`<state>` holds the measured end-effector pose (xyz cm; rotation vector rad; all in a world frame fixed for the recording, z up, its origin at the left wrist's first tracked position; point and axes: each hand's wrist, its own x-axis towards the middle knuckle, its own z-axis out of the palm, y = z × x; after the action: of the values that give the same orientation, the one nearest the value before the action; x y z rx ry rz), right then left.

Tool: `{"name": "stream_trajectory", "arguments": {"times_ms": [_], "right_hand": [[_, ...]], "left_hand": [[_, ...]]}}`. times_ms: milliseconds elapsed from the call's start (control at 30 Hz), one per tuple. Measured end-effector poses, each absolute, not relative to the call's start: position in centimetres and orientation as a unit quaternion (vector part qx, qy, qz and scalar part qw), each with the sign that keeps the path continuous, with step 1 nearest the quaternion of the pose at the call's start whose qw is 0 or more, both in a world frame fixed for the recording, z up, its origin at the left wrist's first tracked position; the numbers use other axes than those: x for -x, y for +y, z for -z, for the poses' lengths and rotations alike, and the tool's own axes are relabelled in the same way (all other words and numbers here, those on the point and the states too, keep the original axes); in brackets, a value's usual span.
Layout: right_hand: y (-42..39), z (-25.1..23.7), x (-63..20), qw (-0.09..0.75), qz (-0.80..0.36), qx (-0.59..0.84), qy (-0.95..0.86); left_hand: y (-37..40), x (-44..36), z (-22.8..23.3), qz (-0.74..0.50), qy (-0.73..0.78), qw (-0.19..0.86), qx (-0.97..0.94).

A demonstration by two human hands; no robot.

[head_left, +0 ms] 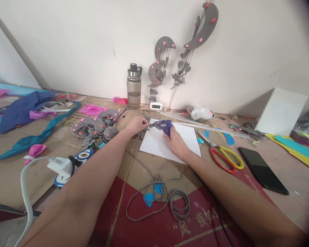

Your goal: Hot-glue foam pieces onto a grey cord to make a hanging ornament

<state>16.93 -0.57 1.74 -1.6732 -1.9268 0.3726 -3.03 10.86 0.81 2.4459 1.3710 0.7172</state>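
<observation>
My right hand (177, 141) is wrapped round a blue-purple glue gun (166, 127), with its nozzle end towards the left. A long clear glue stick (208, 128) reaches back from behind the gun. My left hand (137, 125) is closed in a pinch at a small dark grey yarn piece (153, 126), close to the nozzle. Whether nozzle and yarn touch is too small to tell. Under the gun lies a white sheet (157, 147). Loose grey yarn (180, 206) lies coiled in front of me, one strand running up towards my left hand.
Scissors (224, 159) and a black phone (262, 169) lie on the right. A water bottle (134, 87) and small digital clock (156, 106) stand by the wall. Grey crescent ornaments (207, 27) hang there. A white charger (60, 167) and dotted grey pieces (92, 127) are left.
</observation>
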Motion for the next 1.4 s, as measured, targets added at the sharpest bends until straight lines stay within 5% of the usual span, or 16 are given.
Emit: {"name": "stream_trajectory", "arguments": {"times_ms": [1400], "right_hand": [[-0.70, -2.04, -16.52, 0.257, -0.124, 0.642, -0.712]], "left_hand": [[10.84, 3.01, -0.81, -0.246, 0.472, 0.132, -0.836]]}}
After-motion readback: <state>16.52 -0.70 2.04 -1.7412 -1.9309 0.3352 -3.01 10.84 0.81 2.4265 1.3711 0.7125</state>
